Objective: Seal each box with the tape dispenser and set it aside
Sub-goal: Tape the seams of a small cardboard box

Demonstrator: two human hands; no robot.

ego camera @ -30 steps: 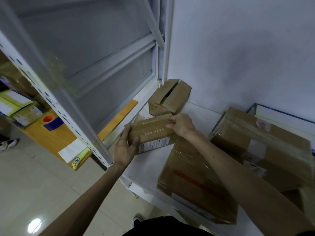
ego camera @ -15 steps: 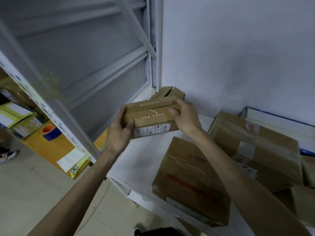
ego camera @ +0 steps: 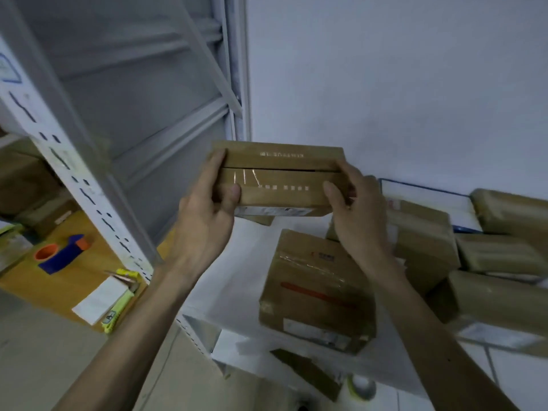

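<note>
Box (ego camera: 278, 180) is up now, lifted off the white shelf (ego camera: 237, 262) and higher than half a second ago, level in front of the wall; my left hand (ego camera: 204, 221) is clamped round its left end, thumb on the front face, fingers curled over the top edge; my right hand (ego camera: 355, 215) grips the right end the same way, thumb pressing the front; the flap seam runs straight across between my hands, with a bit of clear tape glinting just below it near the left end; below the box, a bigger taped box (ego camera: 317, 292) lies flat on the shelf, more boxes piled to its right; the blue tape dispenser (ego camera: 60, 253) with its orange core sits well left of the box, down on the wooden table (ego camera: 53, 289), nobody touching it.
</note>
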